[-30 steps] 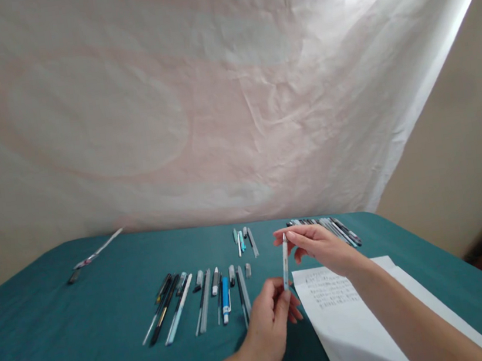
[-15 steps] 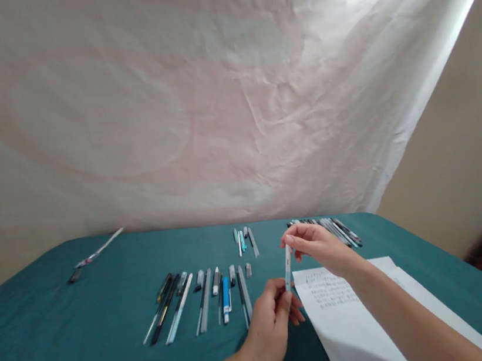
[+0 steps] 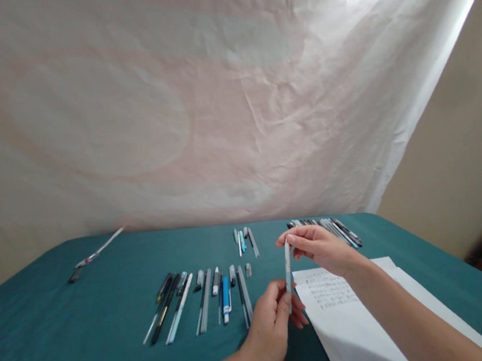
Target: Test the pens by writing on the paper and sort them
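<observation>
A slim white and pale blue pen stands nearly upright between my two hands, over the near middle of the table. My left hand grips its lower part between thumb and fingers. At the pen's narrow top end, my right hand pinches with thumb and forefinger. Left of my left hand lies a row of taken-apart pens, with a blue pen, a pale blue barrel, a black barrel, clear barrels, loose refills and caps. Whether a refill sits inside the held pen is too small to tell.
White sheets with handwriting lie under my right forearm. Several pens are lined up at the back right. A small group of pen parts lies at the back middle. A thin wrapper-like strip rests at the far left.
My right hand has shifted slightly left and down at the pen's top. The fingers of my left hand have loosened a little, and more of the pen's lower part shows.
</observation>
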The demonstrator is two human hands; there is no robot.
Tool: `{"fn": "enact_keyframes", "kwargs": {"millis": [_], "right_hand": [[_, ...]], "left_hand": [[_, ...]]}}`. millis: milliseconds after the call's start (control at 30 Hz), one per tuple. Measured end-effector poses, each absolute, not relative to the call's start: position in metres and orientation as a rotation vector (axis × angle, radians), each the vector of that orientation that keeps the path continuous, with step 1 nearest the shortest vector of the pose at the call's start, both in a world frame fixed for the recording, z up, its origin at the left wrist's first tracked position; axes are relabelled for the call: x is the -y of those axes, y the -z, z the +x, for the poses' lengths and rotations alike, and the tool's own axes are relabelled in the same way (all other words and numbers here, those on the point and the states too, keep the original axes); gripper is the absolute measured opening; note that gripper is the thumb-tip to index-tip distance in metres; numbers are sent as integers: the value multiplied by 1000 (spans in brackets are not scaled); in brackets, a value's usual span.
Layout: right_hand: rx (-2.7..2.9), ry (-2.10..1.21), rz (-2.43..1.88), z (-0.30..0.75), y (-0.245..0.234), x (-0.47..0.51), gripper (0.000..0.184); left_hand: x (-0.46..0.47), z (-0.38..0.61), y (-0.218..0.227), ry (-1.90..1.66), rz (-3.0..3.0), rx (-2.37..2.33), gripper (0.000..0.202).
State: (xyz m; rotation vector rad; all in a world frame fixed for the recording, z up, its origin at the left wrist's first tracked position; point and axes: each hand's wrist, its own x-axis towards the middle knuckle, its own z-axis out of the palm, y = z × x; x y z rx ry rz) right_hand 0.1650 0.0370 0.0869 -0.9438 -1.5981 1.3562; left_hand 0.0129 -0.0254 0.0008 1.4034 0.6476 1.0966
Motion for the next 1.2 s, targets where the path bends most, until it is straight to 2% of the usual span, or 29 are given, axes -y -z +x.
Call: {"fn": "enact_keyframes", "kwargs": {"millis": [467,733,967,1200], "right_hand": [[1617,-1285,-975,166,-84,-40,25],[1615,-1359,-944,165,-87,-37,36],[1596,-1264,-980,164,-84,-39,26],[1562,-1402,-943,166,-85,-38,33]], "left_hand": [[27,15,1,-1086,1331,-607,21],[23,14,0,-1108,1334,-649,22],[25,15,2,-1102,1321,-626,24],[24,15,-1,-1100,1329,-648,22]]}}
